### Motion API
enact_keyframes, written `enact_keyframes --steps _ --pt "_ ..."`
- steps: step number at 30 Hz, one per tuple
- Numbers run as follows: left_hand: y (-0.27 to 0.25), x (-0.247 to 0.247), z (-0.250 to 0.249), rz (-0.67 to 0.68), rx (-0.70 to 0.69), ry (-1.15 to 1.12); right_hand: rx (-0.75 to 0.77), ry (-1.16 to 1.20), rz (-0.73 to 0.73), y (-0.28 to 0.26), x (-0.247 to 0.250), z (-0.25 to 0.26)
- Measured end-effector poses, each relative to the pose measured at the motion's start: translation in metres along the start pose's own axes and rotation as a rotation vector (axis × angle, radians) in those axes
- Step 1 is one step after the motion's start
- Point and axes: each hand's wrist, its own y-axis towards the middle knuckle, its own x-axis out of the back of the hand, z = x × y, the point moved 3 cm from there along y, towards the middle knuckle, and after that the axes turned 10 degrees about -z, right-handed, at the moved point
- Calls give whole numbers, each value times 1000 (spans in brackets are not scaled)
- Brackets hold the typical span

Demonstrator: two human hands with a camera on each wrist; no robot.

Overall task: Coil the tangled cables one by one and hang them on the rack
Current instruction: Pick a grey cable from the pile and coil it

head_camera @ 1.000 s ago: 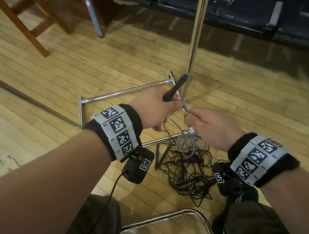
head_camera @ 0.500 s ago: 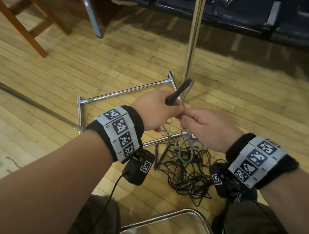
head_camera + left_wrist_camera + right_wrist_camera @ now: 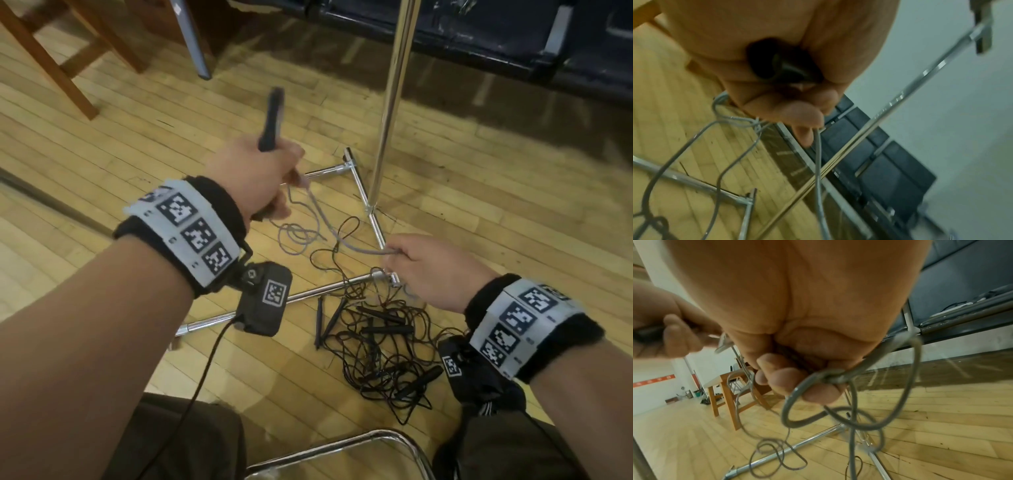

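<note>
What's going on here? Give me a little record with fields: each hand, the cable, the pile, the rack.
left hand: grips a black handle
right hand: pinches the grey cable
grey cable: strung between both hands, loops hanging
pile: black cables tangled on the floor
rack: chrome pole, nothing visibly hung

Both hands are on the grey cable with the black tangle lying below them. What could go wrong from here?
1. The grey cable stretches from the left hand to the right hand with loose loops hanging; these could knot, as one already crosses itself at the right fingers.
2. A thin dark strand rises beside it; pulling may drag the black tangle along.
3. Loops could catch the rack base.
</note>
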Motion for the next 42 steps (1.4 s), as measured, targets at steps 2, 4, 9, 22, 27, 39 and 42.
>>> enact_keyframes --steps 2,4,9,22,27,39,42 --pt "-9 -9 6 131 -1 180 9 60 -35 1 3 6" --pt "-19 -19 10 231 -36 318 16 83 -49 1 4 11" --pt "-26 -29 13 283 -146 662 -15 86 -54 3 4 7" --pt "-56 -51 7 616 -90 427 -9 -36 -80 4 3 3" --pt "-57 -51 8 678 -146 557 -26 -32 -85 5 3 2" --pt "-66 -63 20 753 -40 372 -46 32 -107 6 4 10" --pt "-67 -66 22 780 -29 347 -63 66 -100 7 3 9"
